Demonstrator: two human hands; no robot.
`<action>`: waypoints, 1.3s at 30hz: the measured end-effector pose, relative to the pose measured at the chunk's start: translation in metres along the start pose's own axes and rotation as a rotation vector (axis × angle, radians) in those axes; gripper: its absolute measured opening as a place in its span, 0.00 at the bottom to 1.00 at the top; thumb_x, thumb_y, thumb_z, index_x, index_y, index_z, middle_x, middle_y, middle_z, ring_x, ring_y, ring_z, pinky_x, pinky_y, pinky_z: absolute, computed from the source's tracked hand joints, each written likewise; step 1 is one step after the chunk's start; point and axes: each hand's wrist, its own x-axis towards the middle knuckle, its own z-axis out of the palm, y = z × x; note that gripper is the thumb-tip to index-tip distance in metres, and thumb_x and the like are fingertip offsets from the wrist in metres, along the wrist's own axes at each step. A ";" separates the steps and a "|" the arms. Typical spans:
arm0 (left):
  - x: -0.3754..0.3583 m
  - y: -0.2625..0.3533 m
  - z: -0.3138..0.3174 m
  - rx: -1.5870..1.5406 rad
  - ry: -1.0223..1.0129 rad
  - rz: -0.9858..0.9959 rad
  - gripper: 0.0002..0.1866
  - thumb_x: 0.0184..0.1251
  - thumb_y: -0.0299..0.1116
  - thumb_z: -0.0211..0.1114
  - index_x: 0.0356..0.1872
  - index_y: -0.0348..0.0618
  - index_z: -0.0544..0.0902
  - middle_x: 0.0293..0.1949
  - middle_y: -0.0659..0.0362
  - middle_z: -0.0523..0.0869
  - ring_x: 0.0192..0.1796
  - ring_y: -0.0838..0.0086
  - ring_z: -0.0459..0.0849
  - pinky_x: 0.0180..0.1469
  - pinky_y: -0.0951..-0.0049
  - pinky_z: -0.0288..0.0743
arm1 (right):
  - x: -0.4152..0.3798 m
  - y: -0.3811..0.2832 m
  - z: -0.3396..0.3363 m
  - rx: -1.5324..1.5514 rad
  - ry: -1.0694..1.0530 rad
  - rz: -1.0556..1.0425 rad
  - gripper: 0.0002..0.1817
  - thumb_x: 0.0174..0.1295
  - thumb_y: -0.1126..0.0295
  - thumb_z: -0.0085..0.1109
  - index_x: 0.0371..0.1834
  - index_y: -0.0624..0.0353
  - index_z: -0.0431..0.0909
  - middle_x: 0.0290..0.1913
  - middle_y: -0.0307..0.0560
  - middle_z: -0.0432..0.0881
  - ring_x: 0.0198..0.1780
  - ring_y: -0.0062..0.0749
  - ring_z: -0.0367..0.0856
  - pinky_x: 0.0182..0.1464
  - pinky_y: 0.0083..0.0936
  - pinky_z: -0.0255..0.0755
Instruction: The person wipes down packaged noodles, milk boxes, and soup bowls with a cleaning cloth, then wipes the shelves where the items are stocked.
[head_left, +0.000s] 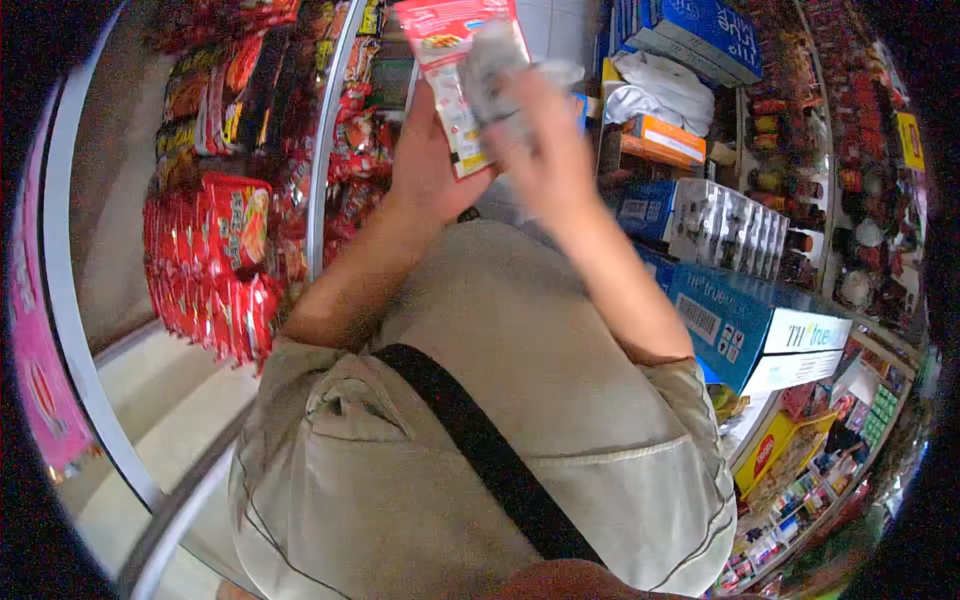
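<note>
A red and white food packet is held up at the top centre, tilted a little, in my left hand, whose fingers are mostly behind it. My right hand is beside the packet on the right, smeared by motion, with a crumpled greyish cloth or plastic in it, which overlaps the packet's right side. What exactly this grey thing is cannot be made out.
Red packets hang in rows on the left, behind a metal post. Stacked on the right are blue cartons, an orange box, wrapped cans or bottles and a teal carton. Shelves of goods stand beyond.
</note>
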 end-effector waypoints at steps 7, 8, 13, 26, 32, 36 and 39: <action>0.054 0.037 -0.028 -0.073 0.020 -0.020 0.27 0.66 0.55 0.39 0.56 0.47 0.65 0.53 0.56 0.73 0.55 0.62 0.72 0.57 0.57 0.64 | 0.061 0.047 0.028 -0.395 -0.255 -0.299 0.21 0.44 0.75 0.55 0.46 0.60 0.71 0.48 0.55 0.71 0.51 0.51 0.67 0.54 0.38 0.61; 0.054 0.036 -0.015 -0.005 0.153 -0.069 0.27 0.66 0.55 0.38 0.57 0.46 0.64 0.54 0.56 0.72 0.56 0.62 0.71 0.58 0.56 0.63 | 0.077 0.059 0.029 -0.418 -0.239 -0.283 0.21 0.44 0.76 0.54 0.46 0.60 0.71 0.47 0.56 0.71 0.50 0.52 0.67 0.53 0.38 0.62; 0.090 0.036 -0.017 0.093 0.192 -0.064 0.27 0.66 0.55 0.38 0.58 0.49 0.63 0.55 0.56 0.72 0.56 0.65 0.71 0.58 0.58 0.63 | 0.146 0.097 0.035 -0.270 -0.166 -0.134 0.21 0.42 0.79 0.51 0.45 0.63 0.70 0.46 0.57 0.72 0.50 0.52 0.68 0.54 0.37 0.62; 0.260 0.035 0.026 0.082 0.337 -0.104 0.26 0.66 0.54 0.39 0.55 0.48 0.68 0.50 0.56 0.76 0.50 0.62 0.77 0.49 0.52 0.71 | 0.272 0.190 -0.020 -0.199 -0.321 -0.194 0.23 0.38 0.81 0.55 0.45 0.60 0.71 0.48 0.57 0.69 0.51 0.53 0.66 0.54 0.38 0.61; 0.321 0.036 0.046 0.181 0.400 -0.044 0.28 0.66 0.56 0.38 0.56 0.47 0.66 0.51 0.54 0.75 0.51 0.59 0.75 0.53 0.51 0.67 | 0.295 0.219 -0.052 -0.208 -0.380 -0.106 0.24 0.40 0.79 0.56 0.47 0.60 0.70 0.49 0.56 0.69 0.52 0.52 0.66 0.55 0.37 0.61; 0.372 0.053 0.014 0.214 0.344 0.059 0.28 0.64 0.57 0.40 0.53 0.45 0.69 0.48 0.54 0.77 0.49 0.62 0.76 0.53 0.63 0.69 | 0.292 0.237 -0.057 -0.132 -0.431 -0.071 0.25 0.39 0.78 0.56 0.47 0.60 0.70 0.49 0.55 0.69 0.53 0.52 0.65 0.55 0.37 0.61; 0.405 0.042 0.012 0.189 0.348 -0.030 0.27 0.65 0.55 0.42 0.53 0.45 0.69 0.48 0.54 0.77 0.48 0.64 0.77 0.52 0.62 0.71 | 0.309 0.263 -0.067 -0.163 -0.351 -0.012 0.24 0.39 0.79 0.55 0.46 0.60 0.70 0.48 0.55 0.69 0.52 0.52 0.66 0.55 0.37 0.61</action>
